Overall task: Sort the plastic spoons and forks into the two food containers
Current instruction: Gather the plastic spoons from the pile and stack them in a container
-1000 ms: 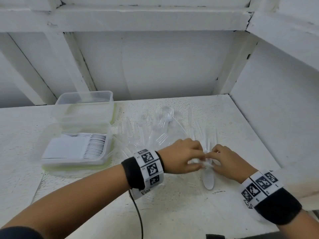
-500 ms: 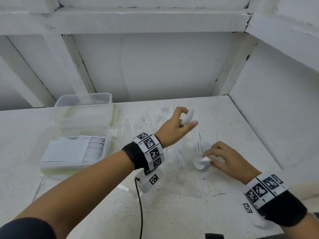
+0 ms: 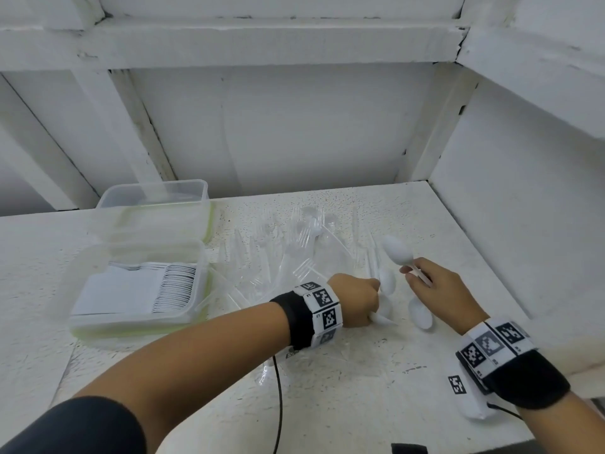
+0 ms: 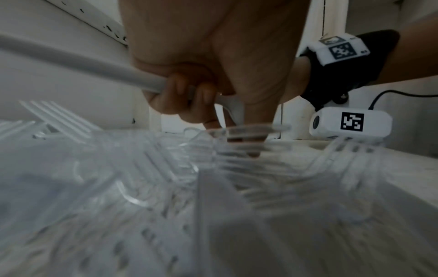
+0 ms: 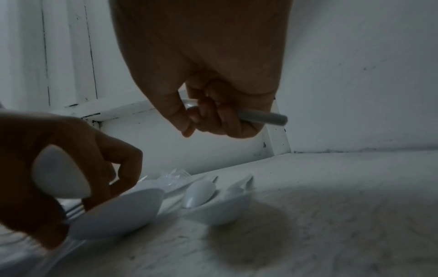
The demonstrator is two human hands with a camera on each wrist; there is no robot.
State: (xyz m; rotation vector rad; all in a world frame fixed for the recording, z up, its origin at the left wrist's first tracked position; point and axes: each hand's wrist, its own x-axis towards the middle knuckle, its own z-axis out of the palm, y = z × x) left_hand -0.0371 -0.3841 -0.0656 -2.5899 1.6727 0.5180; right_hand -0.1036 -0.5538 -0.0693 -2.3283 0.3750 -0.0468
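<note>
- since half a second ago: left hand point(image 3: 355, 298) has dropped from raised above the pile to the table, fist now round a white spoon point(image 3: 386, 281); right hand point(image 3: 440, 290) has lifted its own spoon point(image 3: 396, 252) off the surface.
- far left: near container point(image 3: 98, 257), clear, holding a neat stack of white cutlery, type not certain; far container point(image 3: 154, 194) just behind it, contents not clear.
- centre: loose heap of clear forks point(image 3: 294, 253) on the table point(image 3: 360, 404), between containers and hands.
- left hand: fingers curled tight round the spoon handle, bowl upward.
- further white spoon point(image 3: 420, 314) lies on the table between the two hands.
- right hand: fingers and thumb curled round the handle, bowl pointing away.
- handling, judged: very light, thin, stiff and brittle; smooth, liable to slip and nest together. take by mid-handle, not bowl or tines.
- markings: square coded tags on the wrist bands point(image 3: 322, 311); no brand or legible writing.
</note>
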